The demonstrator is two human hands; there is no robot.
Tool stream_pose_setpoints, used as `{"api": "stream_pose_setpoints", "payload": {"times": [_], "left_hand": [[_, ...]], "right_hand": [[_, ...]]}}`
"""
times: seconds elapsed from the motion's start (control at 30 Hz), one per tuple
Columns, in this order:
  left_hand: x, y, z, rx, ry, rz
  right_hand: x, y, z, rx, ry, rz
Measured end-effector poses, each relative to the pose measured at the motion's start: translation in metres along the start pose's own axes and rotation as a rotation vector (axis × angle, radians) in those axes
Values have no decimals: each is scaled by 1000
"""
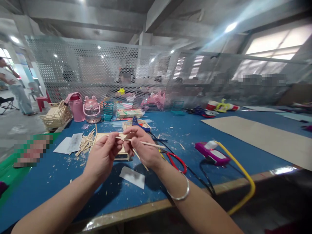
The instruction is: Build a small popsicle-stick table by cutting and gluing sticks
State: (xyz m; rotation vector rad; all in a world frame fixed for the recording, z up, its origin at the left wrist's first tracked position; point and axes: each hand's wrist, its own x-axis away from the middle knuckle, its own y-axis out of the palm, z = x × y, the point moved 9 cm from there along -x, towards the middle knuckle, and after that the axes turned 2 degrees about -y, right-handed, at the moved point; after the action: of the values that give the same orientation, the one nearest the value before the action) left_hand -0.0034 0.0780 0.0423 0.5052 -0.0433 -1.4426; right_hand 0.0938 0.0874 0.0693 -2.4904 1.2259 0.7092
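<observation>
A thin wooden stick (pixel 151 144) is held above the blue table (pixel 168 126). My left hand (pixel 107 148) pinches its left end between thumb and fingers. My right hand (pixel 143 146) has its fingers closed around the stick's middle, and the stick sticks out to the right. Under and behind my hands is a small wooden frame structure (pixel 122 157), partly hidden by them. A pile of short wooden sticks (pixel 85 142) lies to the left of it. A blue glue gun (pixel 140 125) rests behind my right hand.
Red-handled scissors (pixel 179 162) and black cables lie right of my hands. Further right are a purple power strip (pixel 212 154) with a yellow cable (pixel 243 172) and cardboard (pixel 258 138). Pink bottles (pixel 77 108) and a wooden model (pixel 56 115) stand back left; a white card (pixel 133 177) lies in front.
</observation>
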Motion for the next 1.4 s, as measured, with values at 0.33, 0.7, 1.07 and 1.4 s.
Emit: {"api": "stream_pose_setpoints", "payload": {"times": [0.33, 0.7, 1.07, 1.4], "left_hand": [[21, 21, -40, -1293, 164, -681], [30, 13, -65, -1446, 121, -749], [32, 14, -67, -1508, 96, -736], [30, 9, -71, -1469, 37, -724]], "right_hand": [[28, -33, 33, 646, 343, -191], [39, -6, 65, 834, 364, -407], [41, 9, 66, 813, 386, -649], [43, 14, 72, 737, 389, -786]]}}
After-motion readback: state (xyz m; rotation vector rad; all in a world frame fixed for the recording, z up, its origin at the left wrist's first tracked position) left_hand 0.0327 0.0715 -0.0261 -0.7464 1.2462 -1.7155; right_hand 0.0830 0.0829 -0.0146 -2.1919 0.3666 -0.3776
